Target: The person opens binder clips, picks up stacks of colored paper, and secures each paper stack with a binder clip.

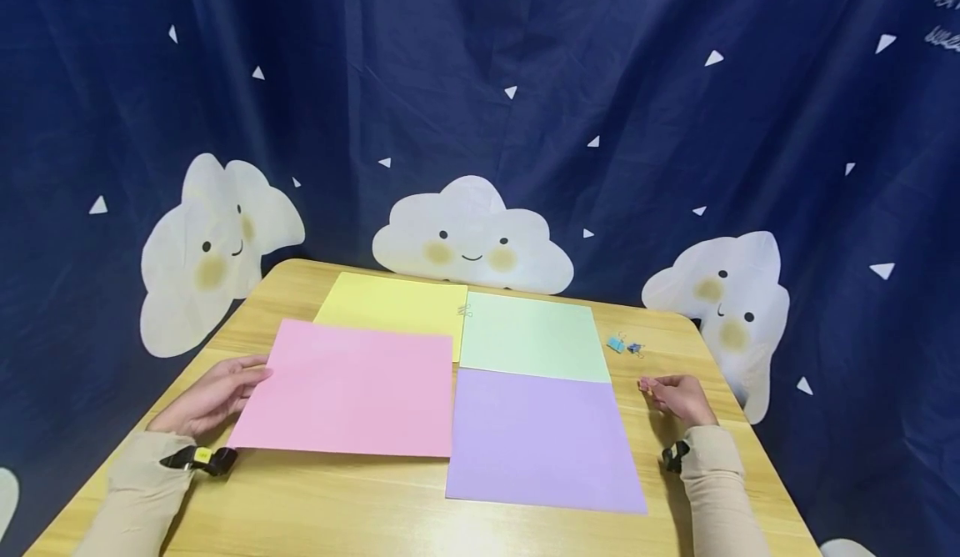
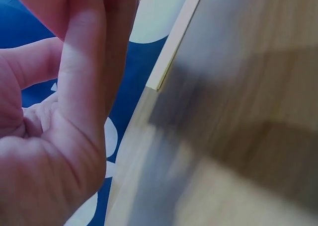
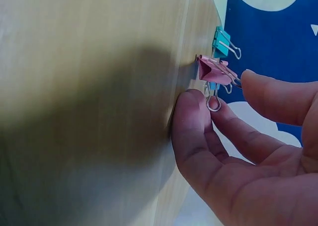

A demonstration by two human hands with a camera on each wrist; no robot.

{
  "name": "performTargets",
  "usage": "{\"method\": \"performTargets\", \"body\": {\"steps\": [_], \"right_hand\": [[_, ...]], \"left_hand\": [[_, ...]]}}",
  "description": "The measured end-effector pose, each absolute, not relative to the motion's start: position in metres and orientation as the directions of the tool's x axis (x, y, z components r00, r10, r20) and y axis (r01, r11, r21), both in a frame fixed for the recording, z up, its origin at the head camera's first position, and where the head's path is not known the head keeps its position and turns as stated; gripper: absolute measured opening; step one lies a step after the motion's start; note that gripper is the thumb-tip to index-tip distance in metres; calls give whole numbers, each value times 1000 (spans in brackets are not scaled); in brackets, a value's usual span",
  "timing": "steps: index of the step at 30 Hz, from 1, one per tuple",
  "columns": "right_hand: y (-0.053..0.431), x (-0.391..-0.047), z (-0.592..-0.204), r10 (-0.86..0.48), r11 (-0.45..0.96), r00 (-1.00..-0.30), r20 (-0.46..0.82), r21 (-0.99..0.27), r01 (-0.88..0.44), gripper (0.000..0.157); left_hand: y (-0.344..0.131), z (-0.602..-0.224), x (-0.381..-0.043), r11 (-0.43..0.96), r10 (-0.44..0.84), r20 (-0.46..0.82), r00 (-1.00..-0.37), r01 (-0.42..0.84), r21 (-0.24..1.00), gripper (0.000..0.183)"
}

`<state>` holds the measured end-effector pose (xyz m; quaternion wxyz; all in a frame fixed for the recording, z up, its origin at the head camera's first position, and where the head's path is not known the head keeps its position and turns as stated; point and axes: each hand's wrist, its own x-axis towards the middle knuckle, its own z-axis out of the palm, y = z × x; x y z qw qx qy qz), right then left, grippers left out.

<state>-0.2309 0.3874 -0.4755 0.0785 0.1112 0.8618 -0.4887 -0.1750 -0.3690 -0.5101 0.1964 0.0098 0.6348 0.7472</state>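
Note:
My left hand [image 1: 213, 394] pinches the left edge of a pink sheet [image 1: 360, 390] between thumb and fingers. The sheet is tilted over the table, and its far edge overlaps a yellow sheet [image 1: 393, 303]. In the left wrist view, the pink sheet [image 2: 42, 5] shows only at the top left, behind the fingers. Out to the right, my right hand [image 1: 678, 397] holds a small pink binder clip [image 3: 213, 72] by its wire handles, with the thumb on one side and fingertips on the other. A purple sheet [image 1: 540, 444] lies left of this hand.
A pale green sheet [image 1: 532, 336] lies right of the yellow one, with wire clip handles [image 1: 465, 310] at their shared border. Beyond my right hand sit a teal binder clip [image 1: 616, 343] and a dark blue one [image 1: 634, 348]. Behind the wooden table [image 1: 337, 507] hangs a navy curtain [image 1: 450, 65].

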Motion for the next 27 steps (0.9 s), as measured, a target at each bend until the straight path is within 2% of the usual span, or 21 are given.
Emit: {"method": "performTargets", "body": {"steps": [4,10,17,27], "right_hand": [[390,-231,-476,122,514,-964,-238,-815,266,44],[392,-232,-478,156,503,-957,-245,-814,291,46],[395,-233,-480,166,482,-956,-243,-825,294,47],[395,-231,-481,175,472,-948,-267,-822,318,46]], "left_hand": [[-367,-508,-179,-149,293,-215,-932,-266,952,59],[-361,-503,-185,-154,276,-205,-939,-254,955,64],[-352,-499,-189,-220,294,-149,-944,-218,951,17],[-337,-493,-197,-272,263,-128,-956,-201,941,21]]}}
